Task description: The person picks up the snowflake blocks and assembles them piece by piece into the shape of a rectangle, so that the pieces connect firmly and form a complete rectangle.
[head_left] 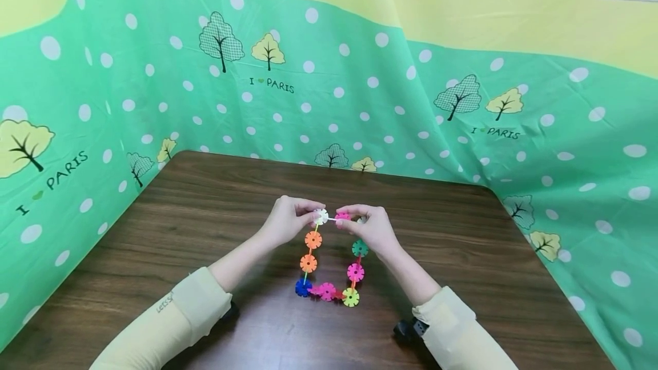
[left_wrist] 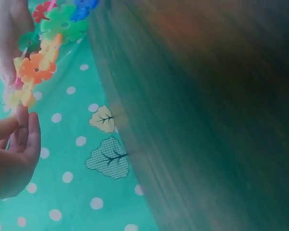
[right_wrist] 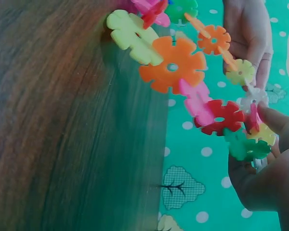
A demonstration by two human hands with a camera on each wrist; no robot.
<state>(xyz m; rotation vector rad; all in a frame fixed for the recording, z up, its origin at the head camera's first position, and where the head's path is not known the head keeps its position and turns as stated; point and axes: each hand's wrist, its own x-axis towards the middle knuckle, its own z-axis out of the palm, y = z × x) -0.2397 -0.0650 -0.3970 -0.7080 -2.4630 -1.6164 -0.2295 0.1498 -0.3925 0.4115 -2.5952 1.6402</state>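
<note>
A loop of interlocking plastic snowflake discs hangs between my hands above the table. My left hand pinches a white disc at the loop's upper left. On the other side my right hand pinches the top right part beside a pink disc, its fingertips partly covering the pieces. A thin white disc seen edge-on bridges the space between both hands. Orange discs run down the left to a blue disc. A green disc lies close to my right fingers in the right wrist view.
The dark brown wooden table spreads out beneath the hands. Behind it hangs a green and yellow cloth with dots and trees. Black wrist devices sit by the light sleeves.
</note>
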